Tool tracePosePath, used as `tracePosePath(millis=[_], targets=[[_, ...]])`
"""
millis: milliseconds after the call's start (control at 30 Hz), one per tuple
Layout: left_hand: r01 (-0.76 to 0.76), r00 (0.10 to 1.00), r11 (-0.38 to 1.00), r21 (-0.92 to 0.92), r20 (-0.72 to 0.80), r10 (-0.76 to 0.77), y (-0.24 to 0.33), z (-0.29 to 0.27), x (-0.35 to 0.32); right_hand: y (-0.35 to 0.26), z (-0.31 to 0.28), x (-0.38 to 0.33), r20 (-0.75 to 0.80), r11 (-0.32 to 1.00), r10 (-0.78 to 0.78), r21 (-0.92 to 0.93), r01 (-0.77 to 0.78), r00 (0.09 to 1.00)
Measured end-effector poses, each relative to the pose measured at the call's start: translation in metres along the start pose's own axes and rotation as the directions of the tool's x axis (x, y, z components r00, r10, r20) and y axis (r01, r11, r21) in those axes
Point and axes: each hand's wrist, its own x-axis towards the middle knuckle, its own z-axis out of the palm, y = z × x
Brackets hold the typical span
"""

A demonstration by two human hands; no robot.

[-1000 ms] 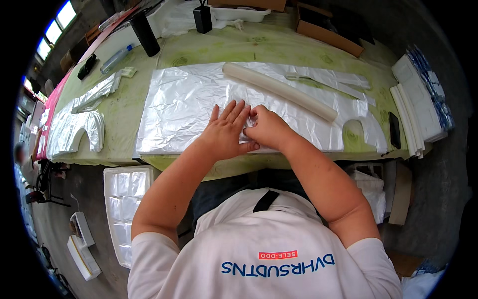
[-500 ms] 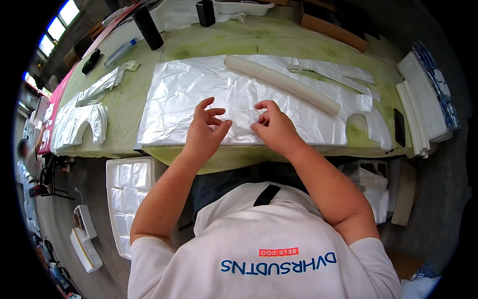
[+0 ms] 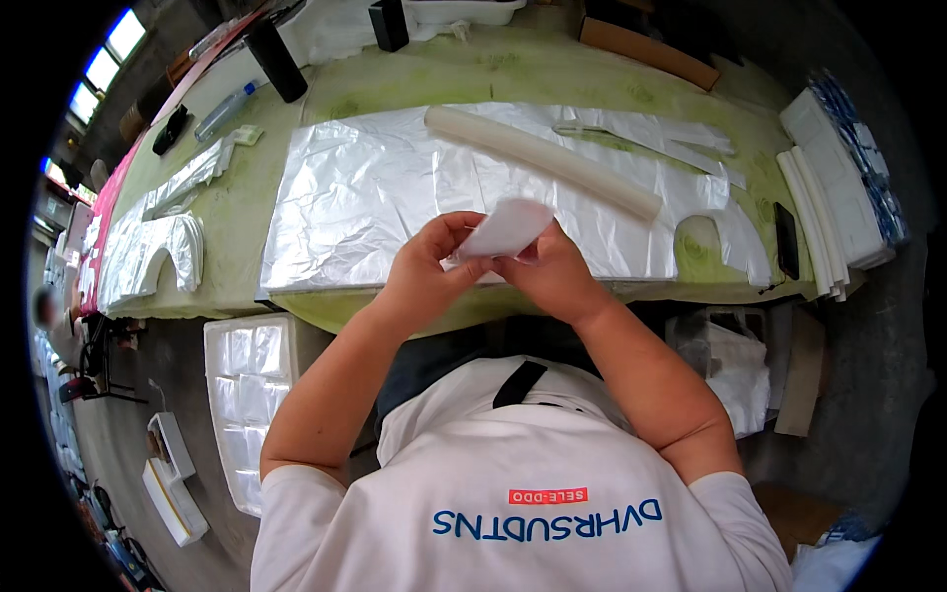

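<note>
My left hand [image 3: 432, 264] and my right hand [image 3: 554, 273] are both closed on a small folded piece of white plastic film [image 3: 506, 228]. They hold it tilted up above the near edge of the table, with the fingertips at its sides and lower end. Beneath and beyond them lies a flat layer of shiny, translucent plastic sheeting [image 3: 340, 187]. Its right end has a rounded cut-out and long strips, like a bag's handles. A long pale tube [image 3: 543, 163], perhaps a roll, rests slantwise across the sheeting.
A second stack of film [image 3: 148, 247] lies at the left. Beyond it are a plastic bottle [image 3: 225, 111] and a black cylinder [image 3: 274, 61]. At the right are a phone [image 3: 786, 240] and white rolls [image 3: 811, 222]. A white tray of folded packets [image 3: 252, 395] stands below the table.
The folded film has come up off the sheeting into both hands. My hands have moved closer together, their fingers closing on it. The view has shifted slightly.
</note>
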Motion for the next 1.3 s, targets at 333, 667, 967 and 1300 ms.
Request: tracePosePath(millis=[333,667,967,1300], targets=[[-0.495,0.868,0.505,0.707,0.384,0.314,-0.013,-0.012,-0.016,-0.018,-0.003,-0.039,0.218,0.739,-0.446,-0.457,0.495,0.868],[-0.453,0.889,0.606,0.653,0.284,0.359,-0.012,-0.011,-0.021,-0.019,-0.003,-0.035,0.340,0.677,-0.436,-0.486,0.553,0.833],[-0.489,0.868,0.637,0.596,0.259,0.424,-0.025,-0.027,-0.021,-0.024,-0.001,-0.028,0.356,0.661,-0.432,-0.501,0.559,0.829],[-0.265,0.937,0.962,0.070,-0.216,0.274,-0.034,-0.018,-0.024,-0.039,0.002,0.022,0.209,0.940,0.166,-0.329,-0.091,0.964]])
